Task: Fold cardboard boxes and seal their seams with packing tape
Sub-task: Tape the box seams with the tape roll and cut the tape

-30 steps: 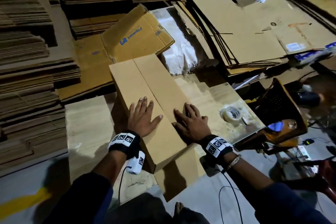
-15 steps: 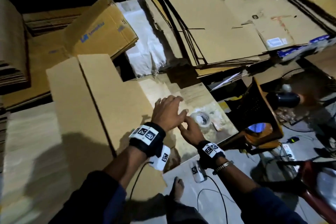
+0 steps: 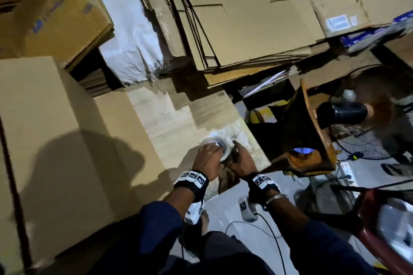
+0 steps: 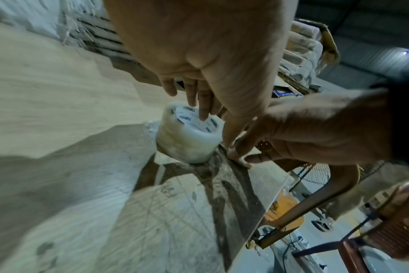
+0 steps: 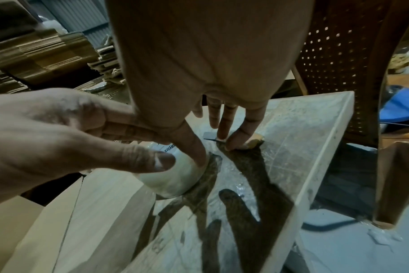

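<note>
The roll of clear packing tape (image 3: 215, 147) stands on its flat side on the scuffed wooden board (image 3: 169, 123), lower centre of the head view, near the board's right edge. The left hand (image 3: 207, 162) grasps it: fingers reach over the top into the printed core and the thumb presses the outer wall (plainly seen from the right wrist). The right hand (image 3: 242, 162) sits just right of the roll, its thumb against the roll's side and its fingertips (image 5: 229, 146) pressed down on the board beside a small yellowish object (image 5: 253, 143); whether it pinches anything I cannot tell. The folded cardboard box (image 3: 51, 140) fills the left of the frame, well apart from both hands. A brown plastic chair (image 3: 304, 131) stands right of the board.
</note>
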A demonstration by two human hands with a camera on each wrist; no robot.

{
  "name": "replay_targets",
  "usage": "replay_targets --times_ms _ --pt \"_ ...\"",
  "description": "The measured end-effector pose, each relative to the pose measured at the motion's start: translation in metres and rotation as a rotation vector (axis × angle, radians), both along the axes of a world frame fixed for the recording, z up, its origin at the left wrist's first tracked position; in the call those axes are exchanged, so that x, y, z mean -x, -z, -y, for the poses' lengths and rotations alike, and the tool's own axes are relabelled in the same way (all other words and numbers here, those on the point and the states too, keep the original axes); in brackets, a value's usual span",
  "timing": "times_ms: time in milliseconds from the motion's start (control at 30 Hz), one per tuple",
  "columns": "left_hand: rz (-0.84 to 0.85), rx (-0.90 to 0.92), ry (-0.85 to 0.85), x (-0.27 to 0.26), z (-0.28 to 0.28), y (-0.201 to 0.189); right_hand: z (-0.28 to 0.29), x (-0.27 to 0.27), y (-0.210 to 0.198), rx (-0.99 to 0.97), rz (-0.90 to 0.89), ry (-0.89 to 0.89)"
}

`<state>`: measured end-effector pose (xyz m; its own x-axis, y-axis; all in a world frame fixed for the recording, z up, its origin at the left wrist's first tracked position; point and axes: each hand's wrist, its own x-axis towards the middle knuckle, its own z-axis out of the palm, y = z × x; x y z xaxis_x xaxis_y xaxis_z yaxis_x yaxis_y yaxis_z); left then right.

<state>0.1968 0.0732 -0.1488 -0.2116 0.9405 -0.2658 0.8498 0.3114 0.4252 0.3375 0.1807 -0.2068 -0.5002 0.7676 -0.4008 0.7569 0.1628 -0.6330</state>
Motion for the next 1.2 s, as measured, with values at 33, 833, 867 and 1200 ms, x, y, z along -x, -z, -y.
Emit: replay_targets --times_ms 33,833,867,1200 --pt "-0.023 0.006 0.022 -0.003 -0.008 0.005 -0.004 0.002 0.0 0.013 -0.016 -0.022" --pt "-0.197 0.009 -0.267 0.065 0.031 -0.078 -0.004 0.092 -0.092 -0.279 -0.238 -0.309" --pt "-0.208 -0.022 -0.305 0.08 0.04 -0.095 0.002 0.109 -0.109 -0.299 -0.291 -0.337" --pt "-0.221 -0.22 -0.733 0.179 0.144 -0.258 0.082 0.26 -0.27 -0.399 -0.59 -0.556"
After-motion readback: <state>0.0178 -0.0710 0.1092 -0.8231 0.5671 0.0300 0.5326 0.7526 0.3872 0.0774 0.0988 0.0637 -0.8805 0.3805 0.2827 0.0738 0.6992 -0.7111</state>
